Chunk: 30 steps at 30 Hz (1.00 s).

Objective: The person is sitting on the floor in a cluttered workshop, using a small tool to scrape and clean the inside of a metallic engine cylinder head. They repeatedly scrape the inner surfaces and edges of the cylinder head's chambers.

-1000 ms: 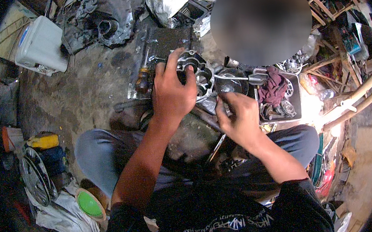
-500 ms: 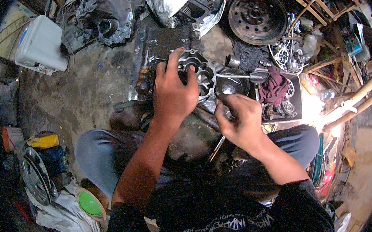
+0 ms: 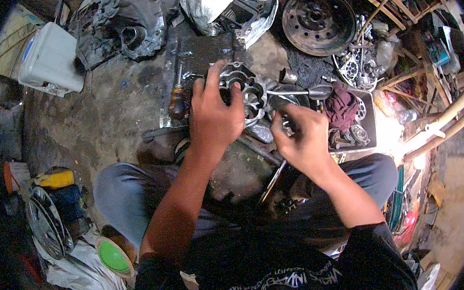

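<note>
My left hand [image 3: 215, 113] grips the left side of a silvery cast-metal housing [image 3: 254, 90] with several round hollows; thumb and forefinger press on its rim. To the right of the housing, my right hand [image 3: 300, 136] is closed in a pinch, its fingertips close to the lower right rim. Whatever sits in that pinch is too small or hidden to make out. A dark round bowl [image 3: 301, 101] lies partly behind the right hand, with a metal tool [image 3: 288, 92] across it. Left of my left hand lies a screwdriver [image 3: 177, 101] with an amber and black handle.
A tray [image 3: 373, 127] of metal parts and a maroon rag [image 3: 342, 108] stands to the right. Beyond are a steel wheel rim [image 3: 319, 21], a large gearbox casing [image 3: 142, 31] and a white plastic container [image 3: 51, 61]. A dark metal plate [image 3: 194, 54] lies under the work.
My right hand has shifted slightly up and right, its fingers a little more raised. The left hand keeps its hold on the housing.
</note>
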Available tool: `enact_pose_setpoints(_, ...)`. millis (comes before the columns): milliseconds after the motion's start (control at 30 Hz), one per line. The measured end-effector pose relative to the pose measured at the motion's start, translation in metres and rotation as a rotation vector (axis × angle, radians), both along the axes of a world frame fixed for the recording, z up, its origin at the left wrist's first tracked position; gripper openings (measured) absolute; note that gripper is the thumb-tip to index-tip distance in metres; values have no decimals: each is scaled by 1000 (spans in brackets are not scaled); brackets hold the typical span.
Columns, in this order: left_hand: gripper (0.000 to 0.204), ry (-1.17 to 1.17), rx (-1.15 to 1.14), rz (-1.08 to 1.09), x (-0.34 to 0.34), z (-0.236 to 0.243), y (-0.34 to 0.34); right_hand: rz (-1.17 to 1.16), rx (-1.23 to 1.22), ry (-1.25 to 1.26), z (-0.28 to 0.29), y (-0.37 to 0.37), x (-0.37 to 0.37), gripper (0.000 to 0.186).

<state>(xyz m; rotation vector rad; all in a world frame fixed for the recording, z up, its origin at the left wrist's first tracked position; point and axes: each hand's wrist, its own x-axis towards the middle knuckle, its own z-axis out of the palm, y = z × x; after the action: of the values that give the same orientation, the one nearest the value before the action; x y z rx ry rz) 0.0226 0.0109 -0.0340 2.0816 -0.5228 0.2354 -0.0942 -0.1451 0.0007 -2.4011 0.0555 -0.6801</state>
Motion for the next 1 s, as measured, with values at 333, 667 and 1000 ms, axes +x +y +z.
enact_pose_setpoints(333,53,-4,-12,-5,-2,3,-1,-36,27,55,-4,-4,6,10)
enact_pose_setpoints(667,50,-30,13,19,-1,1,-1,-10,121,81,-6,-2,17,11)
enact_pose_setpoints(1000,52,-33,1,2,-4,1,1,12,73,102,-4,7,-1,11)
